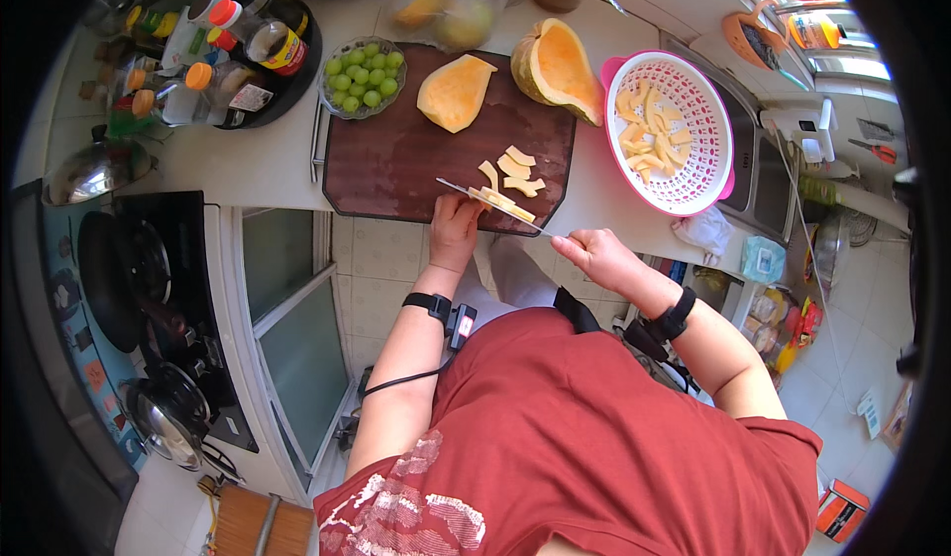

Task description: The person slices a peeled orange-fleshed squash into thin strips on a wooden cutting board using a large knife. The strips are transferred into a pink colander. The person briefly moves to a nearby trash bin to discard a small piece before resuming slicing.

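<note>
My right hand [599,257] is closed around the handle of a knife [543,229], whose blade slants up to the left over the board's front edge. Pale yellow pumpkin slices [505,203] lie along the blade. My left hand [454,227] is bent in at the blade's left part, fingers closed at these slices; its fingertips are partly hidden. Just beyond the blade, several cut pumpkin pieces [515,167] rest on the dark brown cutting board [381,170]. A peeled pumpkin chunk [456,93] sits farther back on the board, beside a hollowed, unpeeled pumpkin piece [560,66].
Right of the board, a pink-and-white colander [705,140] holds cut pumpkin strips, next to the sink [773,175]. A glass bowl of green grapes [363,78] stands at the board's left corner. Bottles [267,46] crowd the back left, and a stove [183,308] lies at left.
</note>
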Motion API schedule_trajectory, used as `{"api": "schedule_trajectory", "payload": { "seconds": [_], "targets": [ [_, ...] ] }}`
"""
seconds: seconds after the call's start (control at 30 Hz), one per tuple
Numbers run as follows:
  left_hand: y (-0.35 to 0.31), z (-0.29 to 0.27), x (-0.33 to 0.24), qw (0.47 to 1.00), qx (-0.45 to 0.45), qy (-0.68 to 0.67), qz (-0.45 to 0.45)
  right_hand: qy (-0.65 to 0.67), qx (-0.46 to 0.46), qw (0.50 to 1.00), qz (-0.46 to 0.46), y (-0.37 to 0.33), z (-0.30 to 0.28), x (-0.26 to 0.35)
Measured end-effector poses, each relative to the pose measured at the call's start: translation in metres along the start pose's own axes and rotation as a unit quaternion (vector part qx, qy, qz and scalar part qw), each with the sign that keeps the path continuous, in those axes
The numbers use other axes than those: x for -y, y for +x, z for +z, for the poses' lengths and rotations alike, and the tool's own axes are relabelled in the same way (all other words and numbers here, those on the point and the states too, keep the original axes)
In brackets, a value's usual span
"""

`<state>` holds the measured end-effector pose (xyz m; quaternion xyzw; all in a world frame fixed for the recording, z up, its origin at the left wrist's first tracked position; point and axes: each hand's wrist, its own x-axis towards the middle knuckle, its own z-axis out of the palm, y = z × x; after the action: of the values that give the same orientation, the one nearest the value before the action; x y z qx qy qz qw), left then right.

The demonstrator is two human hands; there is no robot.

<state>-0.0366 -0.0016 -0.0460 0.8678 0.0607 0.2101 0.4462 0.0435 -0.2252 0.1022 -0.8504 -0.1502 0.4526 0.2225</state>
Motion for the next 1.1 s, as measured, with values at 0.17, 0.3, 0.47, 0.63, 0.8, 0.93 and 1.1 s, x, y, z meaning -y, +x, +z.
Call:
{"api": "schedule_trajectory", "payload": {
  "seconds": [0.17,0.3,0.47,0.63,0.8,0.93,1.1],
  "targets": [
    [0.001,0.000,0.001,1.000,-0.011,-0.012,0.007,-0.021,-0.027,0.999,0.019,0.017,0.013,0.006],
    [0.000,0.003,0.002,1.000,-0.014,-0.004,0.003,0.000,-0.024,0.999,0.022,0.035,0.020,0.000],
    [-0.002,0.005,0.004,0.999,-0.037,0.000,0.001,0.074,-0.022,0.997,0.028,0.026,0.011,0.000],
    [-0.005,0.002,0.005,1.000,-0.015,-0.015,-0.008,0.019,0.014,1.000,0.017,0.008,0.001,0.004],
    [-0.005,0.000,0.004,1.000,-0.007,-0.004,-0.003,0.005,0.021,0.999,0.029,0.010,0.002,0.007],
    [-0.004,0.001,0.005,1.000,-0.014,-0.004,0.007,0.000,0.027,0.999,0.036,0.014,0.001,0.007],
    [-0.004,0.003,0.006,1.000,-0.021,-0.007,0.011,0.019,0.018,0.998,0.050,0.024,0.011,0.005]
  ]
}}
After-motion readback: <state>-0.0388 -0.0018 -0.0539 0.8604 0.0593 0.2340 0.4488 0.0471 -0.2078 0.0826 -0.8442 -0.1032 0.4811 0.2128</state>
